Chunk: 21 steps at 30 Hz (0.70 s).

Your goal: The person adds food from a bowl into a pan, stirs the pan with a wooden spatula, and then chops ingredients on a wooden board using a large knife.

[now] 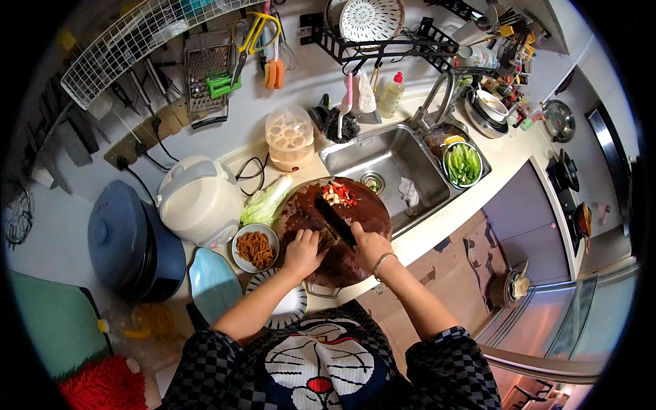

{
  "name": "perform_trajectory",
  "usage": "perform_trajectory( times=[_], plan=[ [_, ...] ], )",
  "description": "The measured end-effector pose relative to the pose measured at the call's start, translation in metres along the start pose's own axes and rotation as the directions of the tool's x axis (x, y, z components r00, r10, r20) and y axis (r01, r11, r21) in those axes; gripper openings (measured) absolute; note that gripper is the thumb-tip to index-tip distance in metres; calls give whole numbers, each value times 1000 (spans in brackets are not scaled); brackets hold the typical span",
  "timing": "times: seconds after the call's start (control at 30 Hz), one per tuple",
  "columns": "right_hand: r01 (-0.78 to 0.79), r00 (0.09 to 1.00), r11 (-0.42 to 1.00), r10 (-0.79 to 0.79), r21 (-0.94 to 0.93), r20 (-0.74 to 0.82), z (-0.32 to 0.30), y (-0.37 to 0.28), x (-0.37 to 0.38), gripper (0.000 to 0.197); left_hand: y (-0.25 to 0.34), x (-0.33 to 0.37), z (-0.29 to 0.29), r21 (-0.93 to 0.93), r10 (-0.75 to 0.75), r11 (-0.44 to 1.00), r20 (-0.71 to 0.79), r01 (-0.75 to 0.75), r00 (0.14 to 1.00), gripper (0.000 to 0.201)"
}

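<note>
Centre frame: right hand (370,246) grips knife (335,220) on round cutting board (365,212); left hand (303,250) clenched, pressing dark food (326,237).

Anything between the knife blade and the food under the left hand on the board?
Nothing visible. The knife, gripped by the right hand, lies on the round cutting board right beside the left hand. The chopped pile sits farther back, clear of both.
</note>
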State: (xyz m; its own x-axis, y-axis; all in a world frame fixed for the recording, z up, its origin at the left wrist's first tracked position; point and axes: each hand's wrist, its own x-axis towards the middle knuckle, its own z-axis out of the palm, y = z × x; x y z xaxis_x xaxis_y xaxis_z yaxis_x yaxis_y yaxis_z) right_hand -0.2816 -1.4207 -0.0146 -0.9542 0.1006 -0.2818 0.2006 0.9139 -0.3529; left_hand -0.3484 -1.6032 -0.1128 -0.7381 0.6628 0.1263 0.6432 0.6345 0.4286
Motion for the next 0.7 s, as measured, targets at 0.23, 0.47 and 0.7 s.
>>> perform_trajectory(
  times=[0.23,0.47,0.7],
  plan=[
    [-102,995,993,101,50,21,44,-8,1,38,-2,-2,6,71,95,993,-56,-91,994,49],
    [-104,994,994,102,47,38,32,5,6,42,0,-6,1,49,76,996,-51,-74,996,43],
    [-38,996,997,44,-70,81,9,-16,-10,47,4,2,0,97,83,992,19,-85,996,33]
  ],
)
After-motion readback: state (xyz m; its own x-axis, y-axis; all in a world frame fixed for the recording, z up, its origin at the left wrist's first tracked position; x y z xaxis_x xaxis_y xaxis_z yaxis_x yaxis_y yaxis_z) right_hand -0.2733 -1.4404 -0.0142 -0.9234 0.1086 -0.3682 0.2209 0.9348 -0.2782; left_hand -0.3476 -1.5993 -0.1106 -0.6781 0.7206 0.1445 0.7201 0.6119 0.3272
